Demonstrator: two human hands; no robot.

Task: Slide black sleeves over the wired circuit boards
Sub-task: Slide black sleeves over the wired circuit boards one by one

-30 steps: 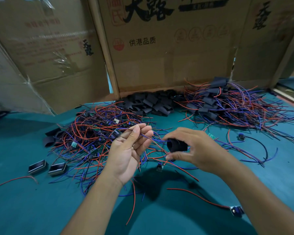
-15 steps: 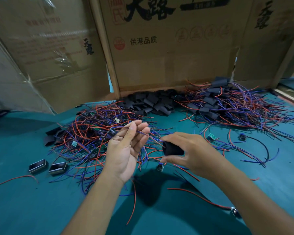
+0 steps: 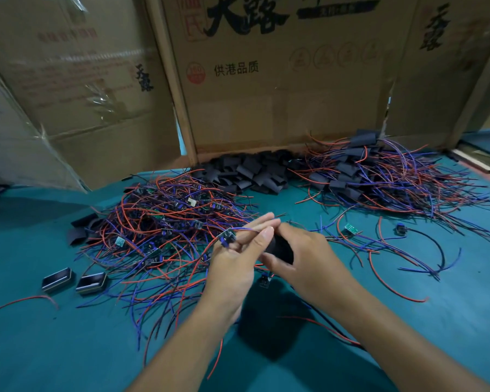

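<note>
My left hand [image 3: 235, 267] pinches the red and purple wires of a small circuit board [image 3: 227, 236], which sticks out to the left of my fingers. My right hand [image 3: 303, 256] holds a black sleeve [image 3: 280, 248] right against the left fingertips. A tangled pile of bare wired boards [image 3: 164, 222] lies behind my left hand. Loose black sleeves [image 3: 249, 174] are heaped at the back centre. A pile of sleeved boards [image 3: 379, 176] with wires lies at the back right.
The green table [image 3: 40, 335] carries two small black open cases [image 3: 74, 281] at the left and stray wires [image 3: 408, 250] with a green board [image 3: 350, 229] at the right. Cardboard boxes [image 3: 280, 80] wall off the back edge.
My two hands have come together: the right hand moved left with the black sleeve until it meets the left fingertips. The board now pokes out left of my left fingers.
</note>
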